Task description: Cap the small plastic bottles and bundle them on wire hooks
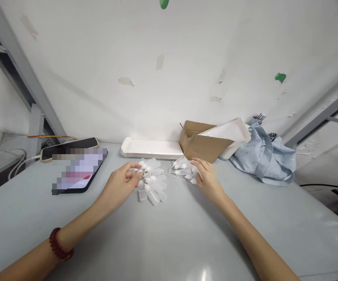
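Observation:
Two piles of small translucent bottles with white tops and thin white cords lie on the grey table (169, 238). My left hand (124, 181) is at the left edge of the larger pile (154, 183), its thumb and fingertips curved toward each other with a gap between them. At the smaller pile (183, 169), my right hand (207, 177) rests against the right side, fingers apart. Some of that pile is hidden behind the fingers. Neither hand visibly holds a bottle.
Behind the piles stand a long white tray (151, 148) and an open cardboard box (206, 144). A light blue cloth bag (264, 156) lies at the right. Two phones, one lit (82, 171) and one dark (69, 148), are at the left.

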Action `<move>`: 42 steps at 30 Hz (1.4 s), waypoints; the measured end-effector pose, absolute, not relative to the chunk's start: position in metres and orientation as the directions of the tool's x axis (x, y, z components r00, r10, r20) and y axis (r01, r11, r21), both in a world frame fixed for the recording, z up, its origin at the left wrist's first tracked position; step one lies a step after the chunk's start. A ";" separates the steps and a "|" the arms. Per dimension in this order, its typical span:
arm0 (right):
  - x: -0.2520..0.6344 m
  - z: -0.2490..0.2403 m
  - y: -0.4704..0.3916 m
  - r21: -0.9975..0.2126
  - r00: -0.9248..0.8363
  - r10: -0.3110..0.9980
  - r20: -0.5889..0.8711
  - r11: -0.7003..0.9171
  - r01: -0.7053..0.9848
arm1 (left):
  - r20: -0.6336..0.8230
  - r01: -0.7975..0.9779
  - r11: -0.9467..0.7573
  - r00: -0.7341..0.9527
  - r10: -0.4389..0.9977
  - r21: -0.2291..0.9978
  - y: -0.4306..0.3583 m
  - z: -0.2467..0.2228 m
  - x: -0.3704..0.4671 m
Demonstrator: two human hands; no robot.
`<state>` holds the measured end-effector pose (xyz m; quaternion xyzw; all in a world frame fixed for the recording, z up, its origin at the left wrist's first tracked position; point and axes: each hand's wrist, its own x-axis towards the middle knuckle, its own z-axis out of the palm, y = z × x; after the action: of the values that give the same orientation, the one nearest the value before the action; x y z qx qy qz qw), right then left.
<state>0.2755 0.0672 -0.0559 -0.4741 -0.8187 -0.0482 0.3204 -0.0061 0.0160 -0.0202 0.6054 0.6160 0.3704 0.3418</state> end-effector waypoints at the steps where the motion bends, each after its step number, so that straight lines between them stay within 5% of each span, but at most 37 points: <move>1: 0.276 -0.057 0.068 -0.224 -0.339 0.749 0.569 0.537 0.813 | 0.037 0.486 -0.017 -0.031 0.999 0.874 0.014 -0.019 -0.005; 17: 0.278 -0.063 0.070 -0.228 -0.346 0.838 0.422 0.468 0.854 | 0.024 0.445 -0.065 0.097 0.995 0.893 -0.006 -0.018 0.010; 34: 0.274 -0.047 0.064 -0.324 -0.241 0.738 0.630 0.532 0.783 | 0.014 0.489 -0.090 0.158 0.987 0.867 -0.014 -0.014 0.014; 37: 0.265 -0.036 0.049 -0.377 -0.191 0.730 0.656 0.536 0.755 | 0.010 0.480 -0.088 0.163 0.987 0.873 -0.012 -0.016 0.013; 42: 0.245 -0.021 0.021 -0.654 -0.253 0.832 0.494 0.547 0.522 | -0.013 0.449 -0.103 0.247 0.969 0.887 -0.013 -0.020 0.016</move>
<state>0.2447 0.0215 -0.0214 -0.4394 -0.7703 0.1826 0.4245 0.0164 -0.0129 -0.0201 0.6728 0.5269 0.3143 0.4134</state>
